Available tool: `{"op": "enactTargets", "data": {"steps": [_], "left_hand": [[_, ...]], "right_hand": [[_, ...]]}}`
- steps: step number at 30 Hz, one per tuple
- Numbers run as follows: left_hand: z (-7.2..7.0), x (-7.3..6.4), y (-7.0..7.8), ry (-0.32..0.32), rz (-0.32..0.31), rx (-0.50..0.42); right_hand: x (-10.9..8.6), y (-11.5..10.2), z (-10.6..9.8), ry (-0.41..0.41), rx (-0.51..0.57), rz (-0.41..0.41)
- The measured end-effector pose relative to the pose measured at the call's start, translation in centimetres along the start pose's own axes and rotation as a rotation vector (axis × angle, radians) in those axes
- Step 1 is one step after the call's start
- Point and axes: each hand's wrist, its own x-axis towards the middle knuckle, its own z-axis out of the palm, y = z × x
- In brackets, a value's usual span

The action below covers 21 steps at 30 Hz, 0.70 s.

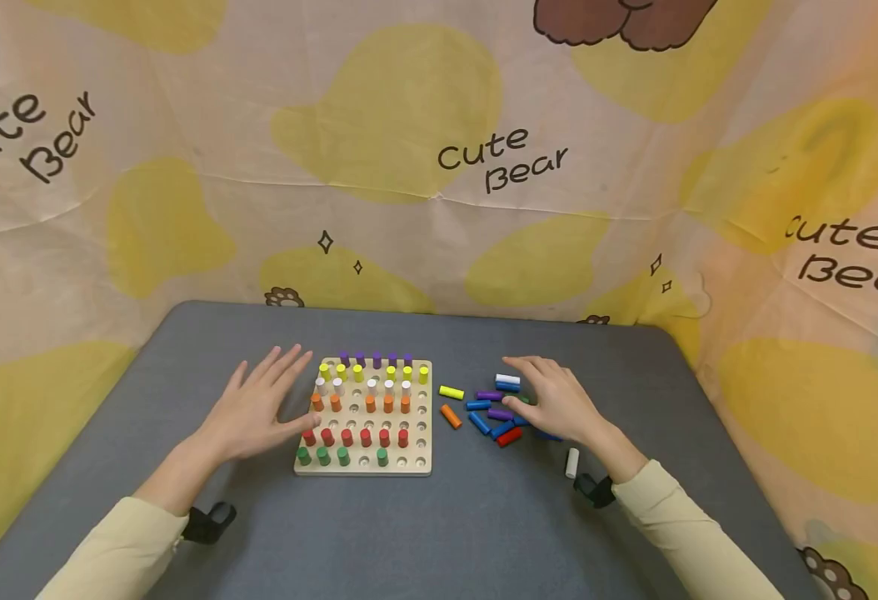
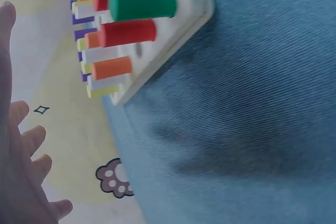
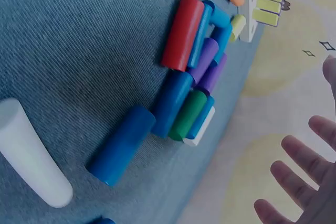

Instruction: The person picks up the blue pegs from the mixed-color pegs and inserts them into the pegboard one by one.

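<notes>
A pale wooden pegboard [image 1: 390, 468] lies on the grey-blue table, with rows of green, red, orange, white, yellow and purple pegs standing in its holes. Fingers spread, my left hand [image 1: 247, 417] hovers at the board's left side and holds nothing; its thumb overlaps the board's edge in the head view. To the right of the board, my right hand [image 1: 559, 400] is over a loose pile of pegs, its fingers extended and holding nothing. That pile has blue, purple, green and white pegs and a red peg [image 3: 182, 34]. One green peg [image 2: 143, 5] stands near the board's corner.
A yellow peg [image 1: 451, 392] and an orange peg [image 1: 450, 416] lie between board and pile. Apart from the pile, a white peg [image 1: 572, 462] lies near the right wrist. Behind the table [image 1: 439, 533] hangs a patterned cloth [image 1: 409, 108].
</notes>
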Motion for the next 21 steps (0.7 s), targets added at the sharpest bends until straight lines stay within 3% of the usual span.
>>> {"op": "enactTargets", "data": {"steps": [12, 21], "left_hand": [[1.7, -1.7, -0.1, 0.009, -0.019, -0.042], [3.1, -2.9, 0.0, -0.023, -0.016, -0.074]], "right_hand": [[-0.5, -0.4, 1.0, 0.019, 0.018, -0.048], [-0.7, -0.7, 1.2, -0.001, 0.063, -0.043]]}}
